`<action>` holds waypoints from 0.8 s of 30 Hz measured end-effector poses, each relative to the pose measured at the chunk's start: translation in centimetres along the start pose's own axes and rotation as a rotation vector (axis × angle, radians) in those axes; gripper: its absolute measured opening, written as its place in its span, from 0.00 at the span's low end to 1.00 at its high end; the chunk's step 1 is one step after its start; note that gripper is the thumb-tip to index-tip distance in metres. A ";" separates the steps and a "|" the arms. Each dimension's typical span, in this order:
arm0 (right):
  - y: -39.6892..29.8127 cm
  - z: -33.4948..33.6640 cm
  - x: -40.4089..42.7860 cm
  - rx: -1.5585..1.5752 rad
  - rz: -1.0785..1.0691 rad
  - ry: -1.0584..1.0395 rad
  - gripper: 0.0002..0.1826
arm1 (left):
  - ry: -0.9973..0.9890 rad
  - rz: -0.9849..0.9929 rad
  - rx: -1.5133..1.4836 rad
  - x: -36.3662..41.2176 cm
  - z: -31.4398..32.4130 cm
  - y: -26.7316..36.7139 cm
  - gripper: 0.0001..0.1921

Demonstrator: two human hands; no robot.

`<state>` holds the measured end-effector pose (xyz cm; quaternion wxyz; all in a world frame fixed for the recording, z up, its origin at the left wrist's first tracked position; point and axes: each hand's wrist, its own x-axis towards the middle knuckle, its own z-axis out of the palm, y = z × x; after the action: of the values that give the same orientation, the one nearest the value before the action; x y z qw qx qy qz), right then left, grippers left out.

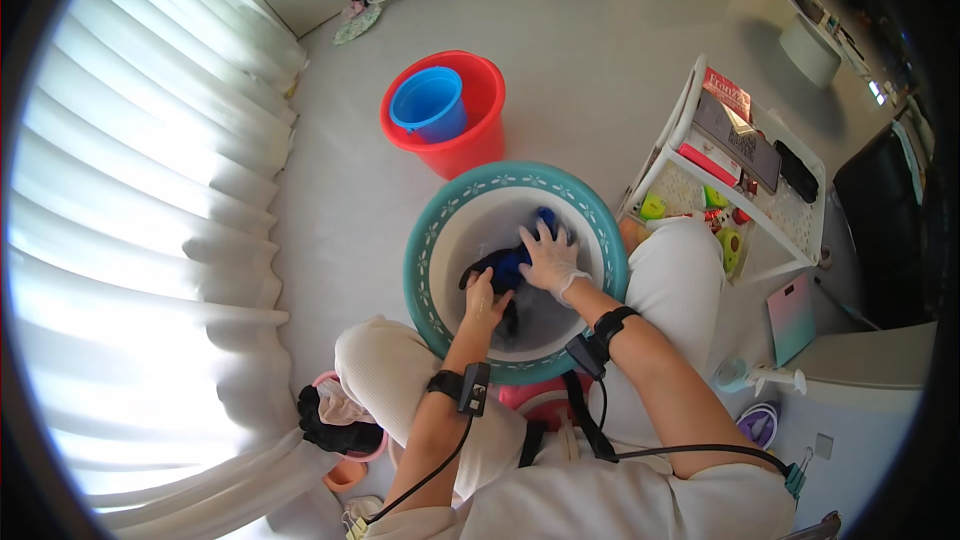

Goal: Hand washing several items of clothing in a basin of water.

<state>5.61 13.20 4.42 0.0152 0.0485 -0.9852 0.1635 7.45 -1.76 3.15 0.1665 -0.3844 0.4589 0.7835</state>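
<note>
A teal-rimmed plastic basin (426,240) with a white inside stands before me between my knees, holding cloudy water. In it lies a wet dark blue and black cloth (508,264), partly under water. My left hand (484,300) has its fingers and thumb around the cloth's lower left part. My right hand (551,259), in a thin clear glove, rests on the cloth's right part with its fingers spread. Part of the cloth is hidden beneath my hands.
Beyond the basin stands a red bucket (465,157) holding a small blue bucket (442,124). A white wheeled cart (765,225) is at the right, a white curtain (165,240) at the left. Clothes (337,427) fill a pink basin at lower left.
</note>
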 end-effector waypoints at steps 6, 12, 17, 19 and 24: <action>0.4 3.4 0.0 0.613 0.016 -0.292 0.27 | -0.444 -0.289 -0.335 1.1 1.1 -1.5 0.28; -8.4 -2.5 -3.3 0.890 -0.142 -0.061 0.13 | -0.255 0.045 -0.488 10.8 -8.5 -2.2 0.21; -7.1 -3.6 -4.0 0.651 -0.294 0.143 0.10 | -0.917 -0.049 -0.510 9.6 -7.3 -2.8 0.20; -5.2 -2.7 -3.3 0.440 -0.425 0.307 0.10 | -0.576 -0.013 -0.501 5.2 -2.9 -2.9 0.19; -0.1 -1.4 0.0 0.208 -0.264 0.217 0.06 | -0.012 0.082 0.139 -3.2 4.3 0.9 0.16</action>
<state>5.62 13.54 5.76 0.1375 0.1605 -0.9407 0.2653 7.08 1.71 7.31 0.1633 -0.3479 0.5267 0.7582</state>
